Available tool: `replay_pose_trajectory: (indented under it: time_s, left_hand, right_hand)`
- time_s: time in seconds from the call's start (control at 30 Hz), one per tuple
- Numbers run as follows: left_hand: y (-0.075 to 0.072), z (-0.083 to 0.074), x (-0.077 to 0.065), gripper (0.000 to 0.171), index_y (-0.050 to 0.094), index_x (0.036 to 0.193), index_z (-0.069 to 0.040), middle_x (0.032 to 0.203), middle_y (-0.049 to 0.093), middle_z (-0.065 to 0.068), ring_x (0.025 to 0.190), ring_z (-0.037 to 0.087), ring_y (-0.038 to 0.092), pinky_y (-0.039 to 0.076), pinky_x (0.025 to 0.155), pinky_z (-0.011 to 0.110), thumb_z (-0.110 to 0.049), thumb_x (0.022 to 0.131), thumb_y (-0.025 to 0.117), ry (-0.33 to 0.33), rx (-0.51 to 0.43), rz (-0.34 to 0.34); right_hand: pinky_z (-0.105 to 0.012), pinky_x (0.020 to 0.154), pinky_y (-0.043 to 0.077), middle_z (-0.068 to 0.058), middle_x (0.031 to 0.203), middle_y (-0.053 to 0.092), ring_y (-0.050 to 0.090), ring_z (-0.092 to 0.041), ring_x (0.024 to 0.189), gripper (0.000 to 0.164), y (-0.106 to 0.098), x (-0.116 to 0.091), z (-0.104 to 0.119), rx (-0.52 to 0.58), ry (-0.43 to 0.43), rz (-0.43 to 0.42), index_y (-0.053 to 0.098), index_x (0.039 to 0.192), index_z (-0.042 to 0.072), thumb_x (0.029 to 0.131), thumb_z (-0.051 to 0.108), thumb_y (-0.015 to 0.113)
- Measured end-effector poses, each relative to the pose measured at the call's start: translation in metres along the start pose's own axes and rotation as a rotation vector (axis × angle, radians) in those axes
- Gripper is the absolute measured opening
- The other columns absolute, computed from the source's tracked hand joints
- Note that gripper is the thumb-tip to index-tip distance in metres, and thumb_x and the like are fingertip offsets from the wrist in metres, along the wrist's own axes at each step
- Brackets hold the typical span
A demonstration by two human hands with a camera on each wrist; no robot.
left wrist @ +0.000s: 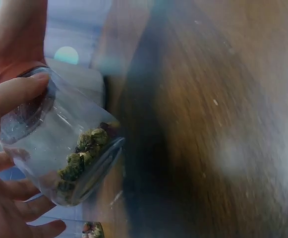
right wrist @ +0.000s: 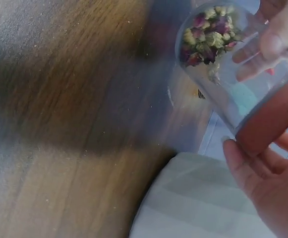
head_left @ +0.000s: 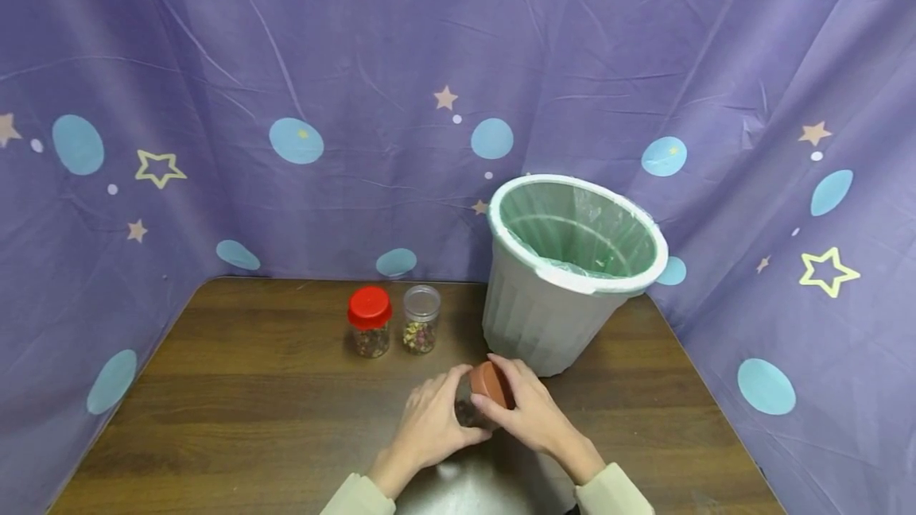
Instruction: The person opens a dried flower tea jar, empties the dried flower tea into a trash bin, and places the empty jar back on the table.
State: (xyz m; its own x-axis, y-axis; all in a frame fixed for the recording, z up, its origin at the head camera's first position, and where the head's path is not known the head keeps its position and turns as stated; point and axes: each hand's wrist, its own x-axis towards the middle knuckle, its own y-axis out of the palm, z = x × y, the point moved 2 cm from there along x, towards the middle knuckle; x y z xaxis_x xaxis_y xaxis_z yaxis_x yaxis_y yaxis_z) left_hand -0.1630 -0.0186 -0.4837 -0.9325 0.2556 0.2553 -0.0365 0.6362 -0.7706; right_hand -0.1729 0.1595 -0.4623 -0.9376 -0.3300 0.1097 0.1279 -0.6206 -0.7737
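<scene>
Both hands hold a clear jar (left wrist: 59, 144) tilted over the table near its front. Dried flower buds (right wrist: 210, 34) lie gathered at the jar's base. My left hand (head_left: 432, 417) grips the jar's body, its thumb near the neck. My right hand (head_left: 533, 412) has its fingers and thumb round the orange-brown lid (right wrist: 272, 119), which sits on the jar's mouth. Behind the hands stand a jar with a red lid (head_left: 370, 307) and a jar with a clear lid (head_left: 421, 302), both upright and partly filled with dried pieces.
A grey-white bin (head_left: 544, 316) with a clear plastic liner stands at the back right, close beyond the right hand. The wooden table (head_left: 272, 388) ends at a purple patterned curtain (head_left: 401, 46) behind and on both sides.
</scene>
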Motion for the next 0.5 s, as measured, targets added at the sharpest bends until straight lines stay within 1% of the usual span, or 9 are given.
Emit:
replay_pose_trajectory:
  time_s: [0.17,0.27,0.37,0.5]
  left_hand:
    - [-0.0026,-0.0035,-0.002,0.086,0.052,0.133,-0.019,0.116,0.069,0.008,0.104,0.03,0.065,0.05,0.089,0.053,-0.056,0.062,0.083,-0.011,-0.015,0.021]
    - [-0.0017,-0.0061,-0.0044,0.084,0.053,0.132,-0.019,0.117,0.068,0.006,0.106,0.028,0.065,0.05,0.089,0.052,-0.056,0.063,0.083,0.009,-0.015,0.018]
    - [-0.0007,-0.0081,-0.0051,0.084,0.054,0.131,-0.017,0.116,0.069,0.005,0.104,0.025,0.064,0.049,0.089,0.051,-0.054,0.062,0.083,0.028,-0.008,-0.012]
    - [-0.001,-0.0087,-0.0051,0.084,0.053,0.13,-0.016,0.114,0.068,0.004,0.104,0.023,0.064,0.049,0.092,0.049,-0.053,0.062,0.084,0.046,0.022,-0.054]
  right_hand:
    - [-0.027,0.067,0.047,-0.004,0.115,0.06,0.055,-0.013,0.088,0.067,0.0025,0.0016,0.0049,-0.112,0.032,-0.034,0.047,0.144,0.015,0.092,0.058,0.055]
    - [-0.032,0.065,0.048,-0.007,0.11,0.063,0.059,-0.016,0.086,0.066,0.0045,0.0023,0.0071,-0.148,0.074,-0.049,0.051,0.14,0.015,0.092,0.06,0.052]
    - [-0.034,0.064,0.048,-0.01,0.107,0.065,0.062,-0.018,0.084,0.065,0.0055,0.0027,0.0087,-0.128,0.132,-0.058,0.053,0.136,0.014,0.092,0.062,0.05]
    - [-0.028,0.056,0.045,-0.006,0.095,0.064,0.057,-0.013,0.072,0.059,0.0071,0.0037,0.0104,-0.068,0.177,-0.082,0.056,0.127,0.014,0.093,0.062,0.049]
